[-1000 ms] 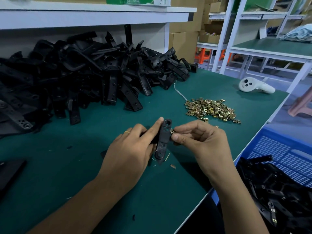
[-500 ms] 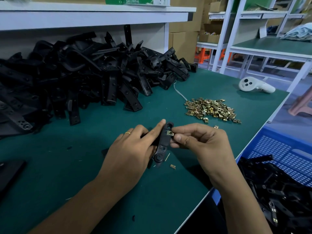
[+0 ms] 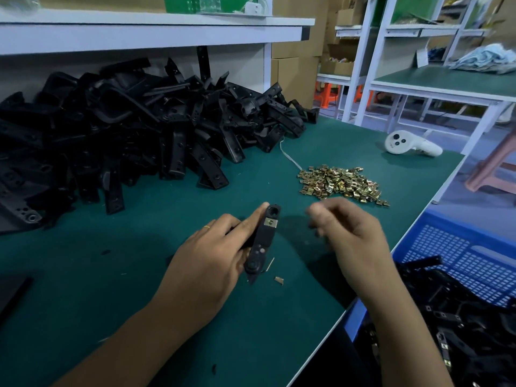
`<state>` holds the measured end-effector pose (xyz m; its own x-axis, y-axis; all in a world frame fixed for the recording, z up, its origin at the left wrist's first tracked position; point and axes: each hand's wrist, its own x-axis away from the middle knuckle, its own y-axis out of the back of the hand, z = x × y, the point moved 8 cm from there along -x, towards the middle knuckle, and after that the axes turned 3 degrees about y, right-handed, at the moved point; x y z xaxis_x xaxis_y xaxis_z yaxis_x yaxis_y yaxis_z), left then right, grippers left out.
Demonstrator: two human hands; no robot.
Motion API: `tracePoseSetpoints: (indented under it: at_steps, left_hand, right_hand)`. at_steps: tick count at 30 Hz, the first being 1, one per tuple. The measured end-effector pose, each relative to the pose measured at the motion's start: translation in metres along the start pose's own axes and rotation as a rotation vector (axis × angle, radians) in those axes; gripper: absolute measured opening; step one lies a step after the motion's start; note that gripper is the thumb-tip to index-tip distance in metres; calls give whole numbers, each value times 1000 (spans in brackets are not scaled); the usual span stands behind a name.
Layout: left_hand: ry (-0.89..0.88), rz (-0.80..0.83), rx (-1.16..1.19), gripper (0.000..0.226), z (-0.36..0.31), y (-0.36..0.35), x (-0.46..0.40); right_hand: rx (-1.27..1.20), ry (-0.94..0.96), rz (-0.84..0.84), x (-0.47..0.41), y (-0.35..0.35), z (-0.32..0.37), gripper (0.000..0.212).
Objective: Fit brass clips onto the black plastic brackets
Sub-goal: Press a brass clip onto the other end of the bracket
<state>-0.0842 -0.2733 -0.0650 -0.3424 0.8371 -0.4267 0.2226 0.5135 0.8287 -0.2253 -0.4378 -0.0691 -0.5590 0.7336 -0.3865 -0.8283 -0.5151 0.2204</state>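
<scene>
My left hand (image 3: 212,252) grips a long black plastic bracket (image 3: 262,241), held upright over the green table. A brass clip (image 3: 270,222) sits on the bracket's upper part, below its top hole. My right hand (image 3: 346,233) is just to the right of the bracket, apart from it, fingers curled and blurred; nothing shows in them. A loose heap of brass clips (image 3: 340,183) lies on the table beyond my right hand. A big pile of black brackets (image 3: 134,135) fills the back left.
A blue plastic crate (image 3: 458,263) with clipped black brackets stands below the table's right edge. A white handheld controller (image 3: 410,144) lies at the far right of the table. A white cable (image 3: 290,160) runs by the pile. Small scraps (image 3: 278,280) lie near my left hand.
My right hand has let go of the clip and pulled away to the right. The clip now stays on the bracket, which my left hand holds in much the same place.
</scene>
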Motion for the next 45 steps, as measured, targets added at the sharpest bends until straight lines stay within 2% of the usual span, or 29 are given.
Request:
tracePoseSetpoints:
  at_steps: [2,4,6,9,16,21,24,30,34,38,45]
  left_hand:
    - [51,-27,22,66,6,3,0]
    - [70,-33,15,63,7,3,-1]
    - [62,-21,-14,66,5,2,-1]
    - [71,-21,-25,66,8,2,-1]
    - [96,-32,-11,67,11,2,0]
    - [118,-29,-11,65,12,2,0]
    - [122,-27,-28,65,11,3,-1]
    - [150,-32,-14,62,12,4,-2]
    - [170,-39,-5,63,13,5,-2]
    - [205,-65,43,65,18,8,-1]
    - [248,-132,43,63,22,14,0]
  right_hand:
    - [408,19,-185,-2,32,-8,10]
    - [709,-38,-217,-4,45,-20,23]
    - [835,-62,-173,-5,44,-28,32]
    - [921,-2,-116,-8,37,-23,31]
    - [732,7,-138,-7,39,-14,4]
    - [694,-79,-159,-6,42,-22,14]
    - [734,-107,-150,-6,41,-23,12]
    - [615,-18,-141,-2,38,-13,16]
    - [333,6,-117,-1,21,-10,20]
    - [-92,9,40,-2,-13,2,16]
    - [-362,-16,178,5,-41,9,20]
